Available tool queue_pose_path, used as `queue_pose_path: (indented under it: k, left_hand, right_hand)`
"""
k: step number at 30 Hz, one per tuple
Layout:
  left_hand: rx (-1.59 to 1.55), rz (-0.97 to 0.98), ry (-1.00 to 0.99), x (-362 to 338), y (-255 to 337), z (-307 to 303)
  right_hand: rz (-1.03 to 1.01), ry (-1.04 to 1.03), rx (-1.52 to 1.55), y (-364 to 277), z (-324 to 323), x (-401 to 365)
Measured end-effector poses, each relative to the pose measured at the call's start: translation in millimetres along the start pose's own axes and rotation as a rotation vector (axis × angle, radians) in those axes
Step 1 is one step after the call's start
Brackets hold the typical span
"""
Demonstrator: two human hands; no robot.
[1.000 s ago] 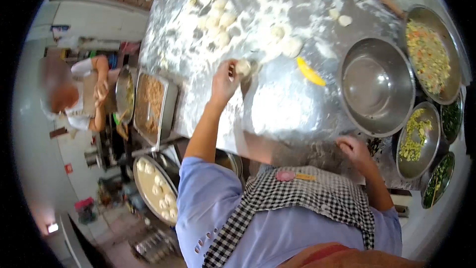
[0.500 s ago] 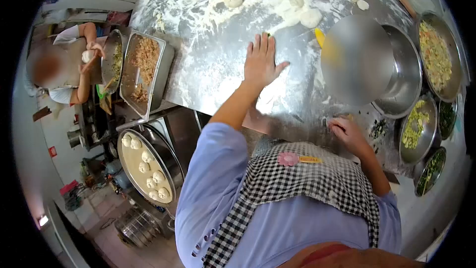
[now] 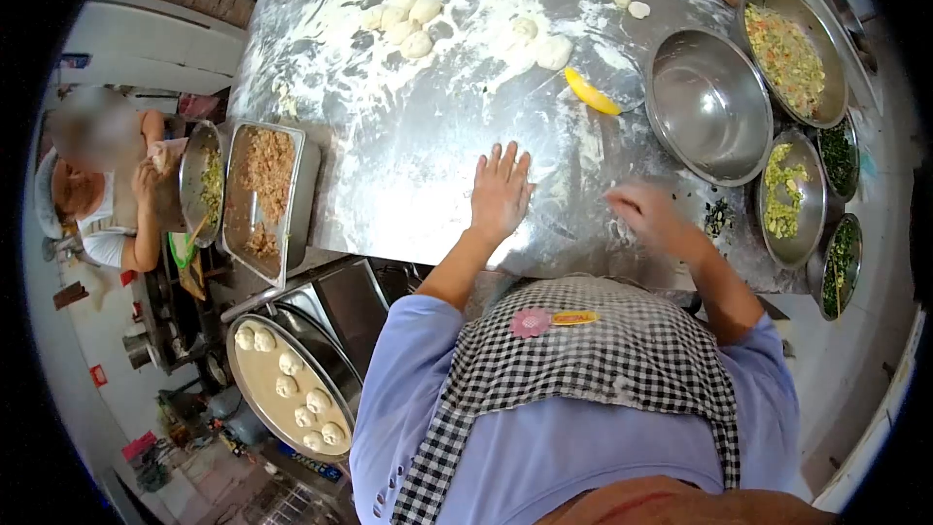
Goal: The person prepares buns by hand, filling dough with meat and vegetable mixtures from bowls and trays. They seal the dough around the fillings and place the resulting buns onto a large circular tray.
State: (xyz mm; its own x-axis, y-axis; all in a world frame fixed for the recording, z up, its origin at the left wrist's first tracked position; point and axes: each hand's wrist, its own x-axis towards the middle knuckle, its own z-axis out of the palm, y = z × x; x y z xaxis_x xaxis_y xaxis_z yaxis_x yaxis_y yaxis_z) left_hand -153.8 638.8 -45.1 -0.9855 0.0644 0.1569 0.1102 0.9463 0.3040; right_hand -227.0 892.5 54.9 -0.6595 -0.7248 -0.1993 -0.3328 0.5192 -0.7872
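My left hand [image 3: 501, 194] lies flat on the floured metal table [image 3: 408, 136], palm down, fingers stretched out, with nothing in it. To its right, my right hand [image 3: 649, 219] is over the tabletop near the front edge, smeared by motion. Its fingers look bent, and whether they hold anything is hidden by the blur. Dark green chopped bits [image 3: 719, 218] lie just right of it. A yellow curved scraper [image 3: 591, 92] rests farther back, beside an empty steel bowl [image 3: 709, 105].
Dough pieces [image 3: 415, 45] sit at the back. Bowls of chopped vegetables [image 3: 785, 63] line the right side. A tray of filling [image 3: 267, 175] stands left, above a round pan with buns [image 3: 287, 387]. A co-worker [image 3: 126, 185] handles dough at the far left.
The view has shifted. My left hand has drawn back toward the table's front edge, still flat. My right hand has moved forward from the edge onto the tabletop.
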Motion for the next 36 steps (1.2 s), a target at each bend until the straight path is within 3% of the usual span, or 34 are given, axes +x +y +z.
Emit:
queue_pose_path:
  k: [4, 5, 7, 10, 14, 15, 18, 20, 22, 23, 24, 25, 28, 29, 33, 34, 35, 36]
  left_hand:
    - [-0.259, -0.103, 0.044, -9.3, -0.5, -11.4]
    - [-0.262, -0.119, 0.140, -11.2, -1.2, -17.2]
    - [-0.312, -0.183, 0.206, -13.2, -8.5, -28.7]
    - [-0.396, -0.267, 0.296, -18.0, -19.0, -37.2]
    - [-0.511, -0.315, 0.320, -9.9, -24.9, -50.9]
    - [-0.514, -0.311, 0.340, -0.7, -27.2, -53.8]
    - [-0.571, -0.310, 0.390, 37.7, -28.0, -69.2]
    - [-0.910, -0.357, 0.319, 63.7, -29.1, -67.4]
    - [-1.001, -0.202, -0.074, 83.2, -37.1, -87.2]
    - [-1.075, -0.189, -0.134, 89.0, -40.4, -83.3]
    - [-1.143, -0.160, -0.185, 93.3, -41.5, -81.9]
    - [-1.072, -0.253, -0.235, 92.5, -39.5, -89.0]
    - [-1.031, -0.421, -0.376, 93.0, -34.4, -105.7]
    - [-0.908, -0.439, -0.305, 92.4, -36.4, -112.9]
    - [-0.450, -0.449, 0.031, 76.4, -69.5, -135.4]
    - [-0.365, -0.416, 0.156, 75.0, -85.8, -122.2]
    - [-0.278, -0.378, 0.286, 77.1, -90.8, -120.8]
    - [-0.328, -0.398, 0.285, 77.1, -89.2, -114.8]
  right_hand:
    - [-0.036, 0.150, -0.119, -8.1, -12.1, 92.4]
    - [-0.032, 0.225, -0.086, -0.2, -13.1, 118.6]
    - [0.013, 0.422, -0.213, 19.7, -17.4, 170.3]
    - [0.172, 0.470, -0.371, 24.5, -22.3, 214.4]
    - [0.131, 0.249, -0.431, 33.5, -19.5, 241.3]
    - [0.000, 0.257, -0.402, 34.7, -14.2, 245.8]
    - [-0.161, -0.023, -0.160, -19.0, -9.1, 225.9]
    - [-0.236, -0.082, -0.046, -43.1, -3.4, 212.8]
    - [-0.254, -0.137, 0.028, -58.8, -0.5, 197.0]
    - [-0.286, -0.108, 0.059, -60.1, -1.4, 190.3]
    - [-0.328, -0.064, 0.084, -61.9, -6.7, 187.3]
    - [-0.376, -0.018, -0.048, -72.3, -14.9, 179.4]
    - [-0.372, 0.275, -0.113, -9.5, 3.9, 187.1]
    - [-0.125, 0.324, -0.129, -0.2, 3.5, 186.4]
    - [0.069, -0.035, -0.046, -18.5, 41.4, 142.0]
    - [0.109, -0.152, 0.034, -38.5, 53.6, 134.9]
    - [0.050, -0.179, -0.113, -47.9, 64.2, 134.8]
    - [-0.005, -0.210, -0.258, -52.1, 78.7, 132.9]
